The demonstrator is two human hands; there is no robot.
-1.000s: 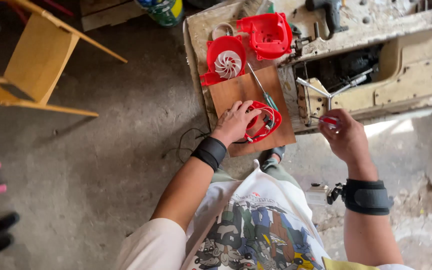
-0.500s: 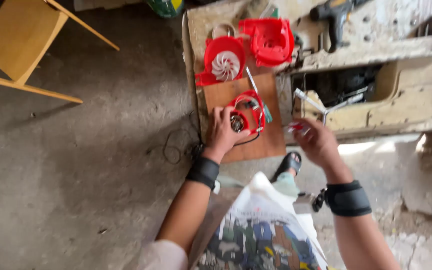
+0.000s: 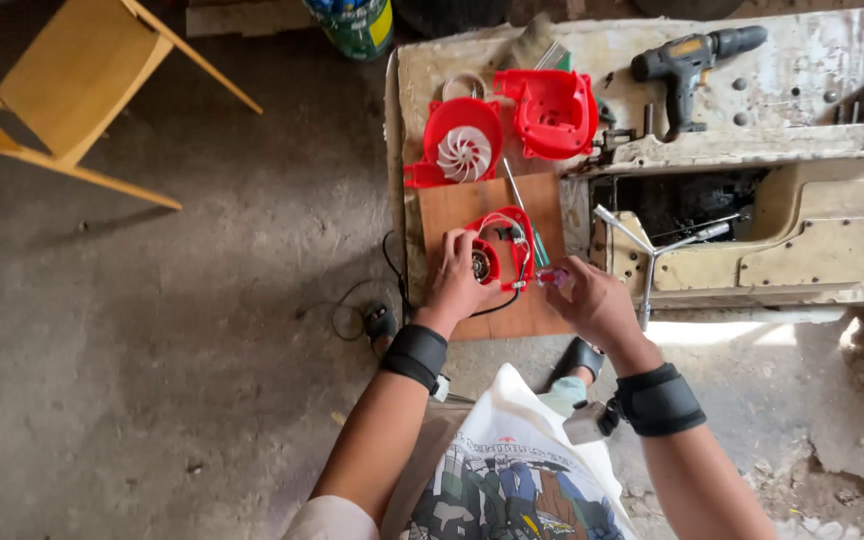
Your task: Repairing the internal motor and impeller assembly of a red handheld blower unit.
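A person seated at a worn workbench (image 3: pixel 652 60) works on a dismantled red blower. The left hand (image 3: pixel 457 285) presses down on a red motor housing (image 3: pixel 500 250) lying on a brown wooden board (image 3: pixel 472 205), fingers curled over its near edge to steady it. The right hand (image 3: pixel 592 300) is closed around a small screwdriver handle (image 3: pixel 550 276), whose tip points into the housing's right side.

The unit lies in pieces: a red half-shell with a white impeller (image 3: pixel 463 152) sits just beyond the board, and a second red shell (image 3: pixel 550 110) rests open-side up beside it. A long screwdriver (image 3: pixel 522 200) lies between them and the housing. Black and white wires loop around the motor, and a black cord (image 3: pixel 392 285) trails off the bench edge to the floor. By the look of it, the casing is fully apart and work is on the motor section; joining the shells remains (whether screws are going in or coming out cannot be told).

Few packages show. A green cylindrical container with a yellow label band (image 3: pixel 357 22) stands on the floor at the bench's far corner. A cordless drill (image 3: pixel 687 60) lies on the bench, and a yellow wooden chair (image 3: pixel 62 90) stands well apart at left.
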